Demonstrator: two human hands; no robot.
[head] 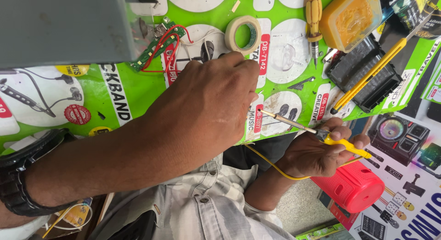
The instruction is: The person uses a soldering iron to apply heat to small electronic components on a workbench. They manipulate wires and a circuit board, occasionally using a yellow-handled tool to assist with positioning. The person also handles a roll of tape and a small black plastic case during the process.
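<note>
On bench (138,90): left hand (206,102) closed, fingertips pinching something hidden. Right hand (317,152) grips yellow-handled soldering iron (312,131), tip beside left fingers. Best practice: steady both wrists, keep tip off skin.

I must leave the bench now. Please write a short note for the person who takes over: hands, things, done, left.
Left hand: knuckles up over the green mat; what its fingers pinch is hidden.
Right hand: holds the yellow soldering iron, tip aimed at the left fingers.
Circuit board with red wires lies beyond the left hand, tape roll next to it.
Done: cannot tell.
Left: the joint under the left fingers, as it seems.
</note>
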